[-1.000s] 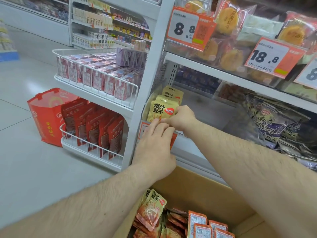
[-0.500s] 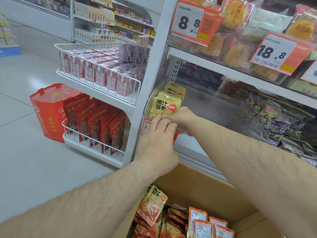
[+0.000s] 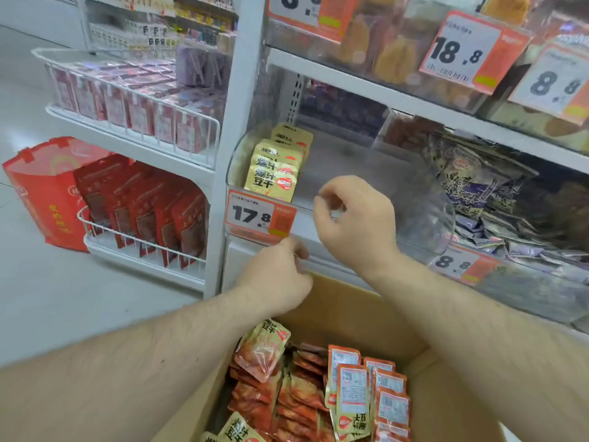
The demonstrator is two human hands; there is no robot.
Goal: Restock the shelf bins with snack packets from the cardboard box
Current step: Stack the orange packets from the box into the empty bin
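Note:
A clear shelf bin (image 3: 414, 199) holds a short row of yellow snack packets (image 3: 272, 183) at its left end, behind an orange 17.8 price tag (image 3: 259, 216). Below, an open cardboard box (image 3: 353, 314) is filled with orange and yellow snack packets (image 3: 306, 387). My left hand (image 3: 277, 282) hovers over the box's back wall, just under the price tag, fingers curled and holding nothing. My right hand (image 3: 353, 218) is in front of the bin's lip, fingers loosely curled, also without a packet.
A neighbouring bin of purple-grey packets (image 3: 484, 199) lies to the right. Upper shelf bins hold pastries behind 18.8 and 8.8 tags. Left, wire racks carry red pouches (image 3: 143, 212) and pink boxes (image 3: 127, 103); a red bag (image 3: 38, 189) stands on the floor.
Both hands have let go of the yellow packets and pulled back from the bin toward the box. The price tag they covered is now in full view.

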